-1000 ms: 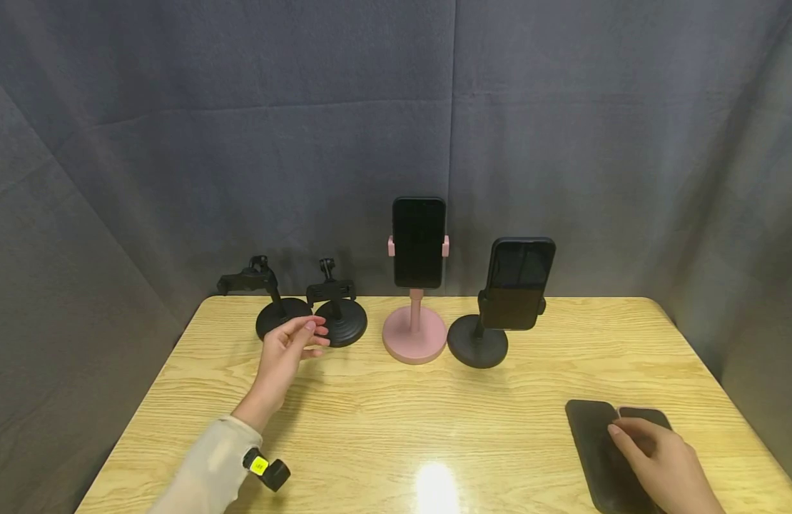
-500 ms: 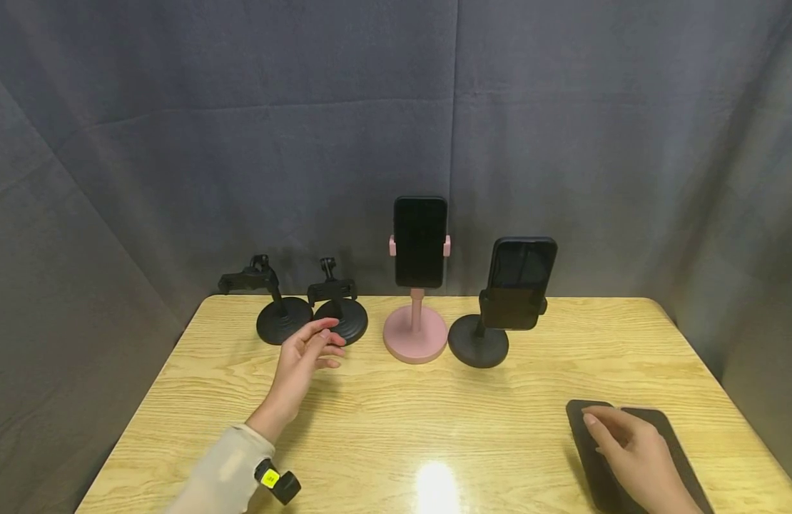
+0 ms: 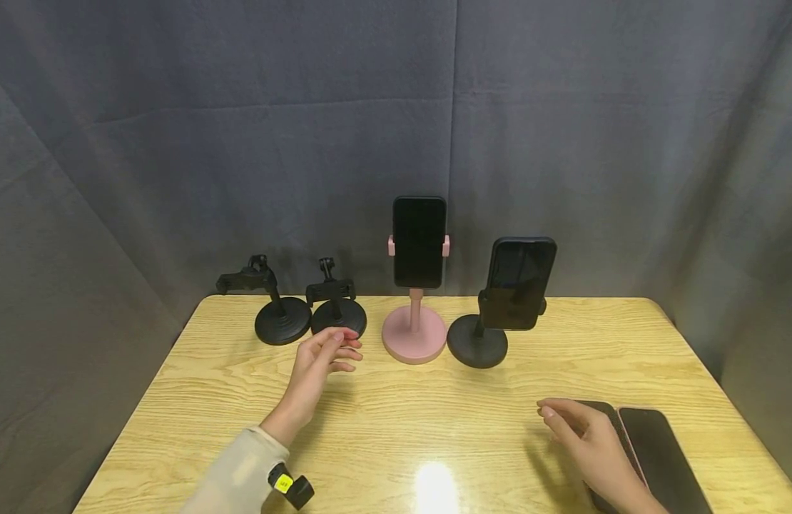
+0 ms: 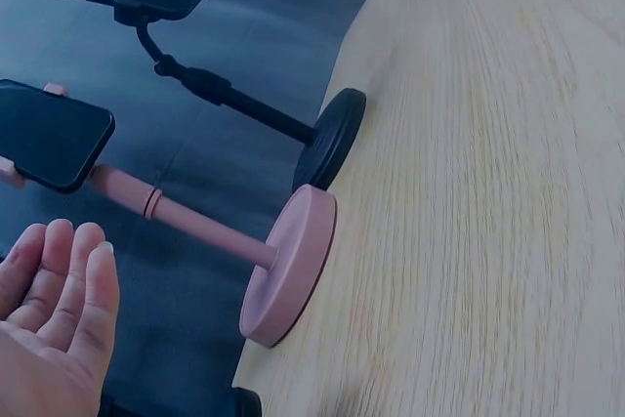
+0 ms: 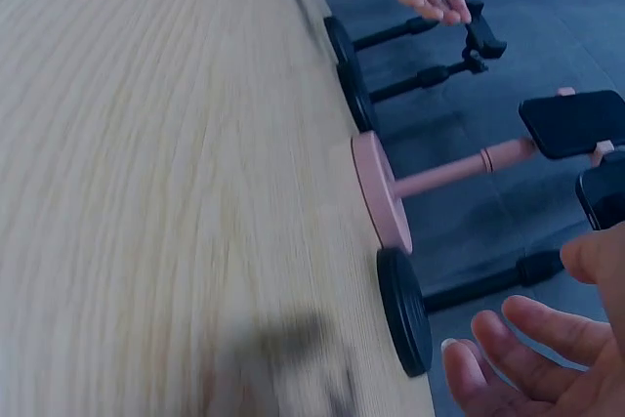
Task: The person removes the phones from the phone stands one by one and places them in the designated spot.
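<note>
My left hand (image 3: 319, 371) hovers over the table in front of the second black phone stand (image 3: 338, 314), fingers loosely bent and nothing in them. In the left wrist view this left hand (image 4: 59, 319) shows its fingers close together beside the pink stand (image 4: 288, 266). My right hand (image 3: 589, 442) hangs above the table's right side, also holding nothing. Beneath and beside it lie two phones: a dark one (image 3: 601, 408) that the hand partly hides, and a pink-edged one (image 3: 659, 450). In the right wrist view the right hand (image 5: 537, 358) has relaxed, slightly spread fingers.
The pink stand (image 3: 414, 335) holds an upright phone (image 3: 419, 243). Right of it, a black stand (image 3: 477, 343) holds a tilted phone (image 3: 518, 285). Another black stand (image 3: 282, 321) at far left has an unfilled clamp. A grey curtain (image 3: 293, 143) hangs behind the wooden table (image 3: 434, 414).
My right hand has moved left, from over the phones toward their left side, uncovering more of the pink-edged phone. My left hand has drifted right and slightly nearer. The stands have not moved.
</note>
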A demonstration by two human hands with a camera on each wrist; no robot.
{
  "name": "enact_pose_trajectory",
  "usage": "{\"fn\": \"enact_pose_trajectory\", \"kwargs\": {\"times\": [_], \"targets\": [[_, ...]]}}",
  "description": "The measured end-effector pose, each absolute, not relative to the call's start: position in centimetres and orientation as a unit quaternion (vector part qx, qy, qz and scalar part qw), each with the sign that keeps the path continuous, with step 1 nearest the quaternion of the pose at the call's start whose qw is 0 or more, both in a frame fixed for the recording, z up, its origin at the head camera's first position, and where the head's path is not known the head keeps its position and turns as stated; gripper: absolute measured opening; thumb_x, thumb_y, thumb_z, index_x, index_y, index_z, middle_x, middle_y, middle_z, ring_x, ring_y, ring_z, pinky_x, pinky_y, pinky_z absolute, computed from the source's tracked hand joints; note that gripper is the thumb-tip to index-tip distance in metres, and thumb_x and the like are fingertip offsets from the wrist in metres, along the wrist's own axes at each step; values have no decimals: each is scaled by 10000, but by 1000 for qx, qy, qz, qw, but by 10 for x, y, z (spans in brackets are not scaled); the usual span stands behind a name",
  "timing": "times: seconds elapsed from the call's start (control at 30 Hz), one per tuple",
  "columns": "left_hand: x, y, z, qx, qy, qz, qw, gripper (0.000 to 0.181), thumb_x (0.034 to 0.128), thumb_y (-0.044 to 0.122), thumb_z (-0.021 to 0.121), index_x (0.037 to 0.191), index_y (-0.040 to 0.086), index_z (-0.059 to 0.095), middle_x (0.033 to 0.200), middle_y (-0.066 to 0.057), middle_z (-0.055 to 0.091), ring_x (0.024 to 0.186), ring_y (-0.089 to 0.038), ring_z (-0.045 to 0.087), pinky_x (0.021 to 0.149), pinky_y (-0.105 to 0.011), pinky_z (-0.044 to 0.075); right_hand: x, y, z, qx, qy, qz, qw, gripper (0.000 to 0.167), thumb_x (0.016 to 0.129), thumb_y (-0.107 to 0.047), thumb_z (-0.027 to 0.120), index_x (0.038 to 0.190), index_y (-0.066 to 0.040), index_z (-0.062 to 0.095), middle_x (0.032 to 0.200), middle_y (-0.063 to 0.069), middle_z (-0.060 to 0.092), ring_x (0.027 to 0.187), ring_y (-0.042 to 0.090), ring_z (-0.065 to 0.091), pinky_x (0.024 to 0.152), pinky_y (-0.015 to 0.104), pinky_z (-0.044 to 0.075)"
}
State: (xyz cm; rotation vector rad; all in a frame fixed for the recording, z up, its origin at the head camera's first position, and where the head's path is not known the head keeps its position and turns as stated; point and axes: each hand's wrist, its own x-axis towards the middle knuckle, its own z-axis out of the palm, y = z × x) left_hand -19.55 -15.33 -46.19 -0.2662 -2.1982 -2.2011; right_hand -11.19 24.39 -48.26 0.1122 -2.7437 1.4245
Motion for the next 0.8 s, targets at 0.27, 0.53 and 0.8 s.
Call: {"fn": "enact_pose_trajectory", "kwargs": {"times": [0.27,0.53,0.8], "targets": [[-198,-142,-462,-85,-701,-708,10,393,1098,238,431,1214,-96,603,1087,-166,679,895,-100,712,763,-220,600,-121,220,-481,54,-852,520,16,338,1059,-193,542,1238,75,640,1229,278,676,1095,412,681,772,346,640],[-200,-132,-458,-86,-688,-721,5,389,1088,235,448,1213,-97,608,1111,-235,662,875,-86,709,752,-220,601,-128,203,-482,55,-838,543,-6,384,1071,-238,517,1274,68,628,1248,267,674,1039,271,704,792,323,626],[-204,-124,-457,-82,-683,-726,-5,403,1084,238,450,1236,-108,591,1086,-166,672,902,-135,714,759,-228,604,-136,189,-480,65,-820,568,-7,378,1077,-229,502,1299,55,617,1262,277,659,1000,119,680,782,241,600]]}}
